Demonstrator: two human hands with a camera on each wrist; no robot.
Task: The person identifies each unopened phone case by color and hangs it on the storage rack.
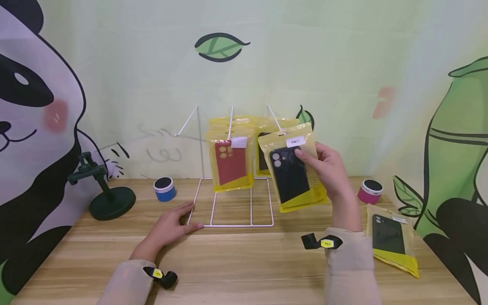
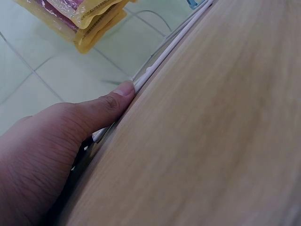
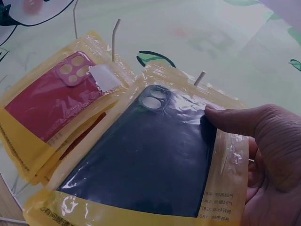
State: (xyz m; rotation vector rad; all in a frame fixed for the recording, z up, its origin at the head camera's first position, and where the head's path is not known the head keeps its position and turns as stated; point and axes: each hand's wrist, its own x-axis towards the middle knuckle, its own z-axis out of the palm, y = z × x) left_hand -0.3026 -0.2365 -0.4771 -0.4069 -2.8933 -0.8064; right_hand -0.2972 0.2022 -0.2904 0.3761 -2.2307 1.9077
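My right hand [image 1: 331, 169] pinches a yellow bag with a black phone case [image 1: 289, 176] at its right edge, thumb in front. The bag's hanging hole is at the tip of the right prong of a white wire display rack [image 1: 240, 225]. In the right wrist view, the prong tip [image 3: 201, 77] sticks out by the bag's top edge. Another bagged black case hangs behind it, mostly hidden. A bagged red phone case [image 1: 230, 163] hangs on the middle prong, with more bags behind. My left hand [image 1: 167, 226] rests at the rack base's front left corner, thumb [image 2: 113, 101] touching the wire.
Another bagged dark case [image 1: 388, 235] lies on the table at the right, below a pink round speaker [image 1: 370, 191]. Left of the rack stand a blue round speaker [image 1: 165, 190] and a dark green stand [image 1: 110, 203]. The left prong [image 1: 187, 121] holds no bag.
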